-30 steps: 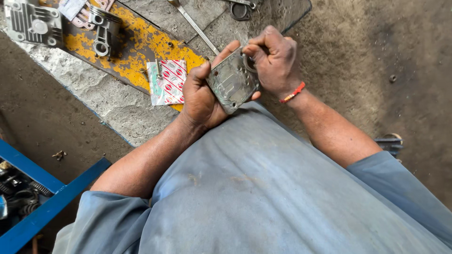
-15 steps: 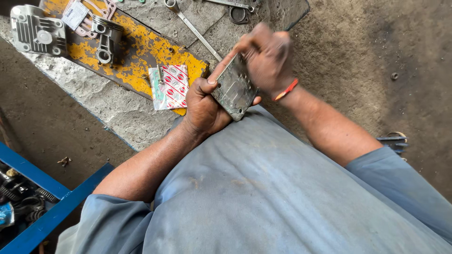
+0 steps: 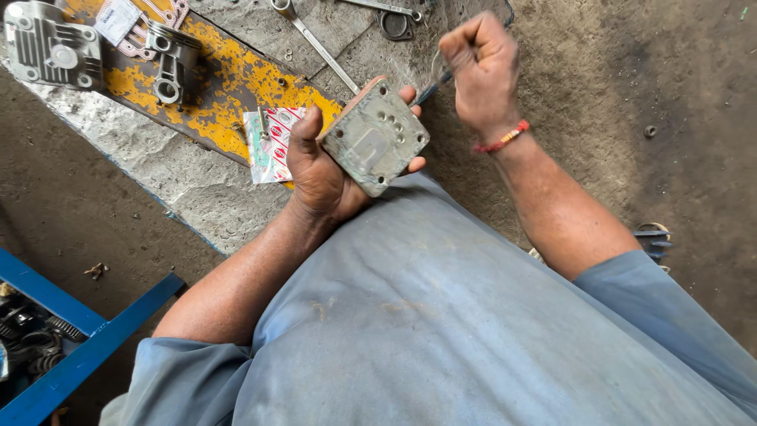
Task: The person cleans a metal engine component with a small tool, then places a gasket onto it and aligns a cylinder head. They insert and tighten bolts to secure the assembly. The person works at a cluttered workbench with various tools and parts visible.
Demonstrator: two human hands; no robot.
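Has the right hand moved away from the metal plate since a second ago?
Yes. The right hand has lifted off the metal plate, up toward the ring spanner on the floor.

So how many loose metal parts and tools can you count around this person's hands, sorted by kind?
Square metal plate in the left hand: 1
Thin tool in the right hand: 1
Finned castings: 1
Connecting rods: 1
Spanners: 2
Total: 6

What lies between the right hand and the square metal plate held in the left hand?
In the head view, a thin dark tool gripped in the right hand spans that gap; its tip reaches the edge of the square metal plate, which the left hand holds.
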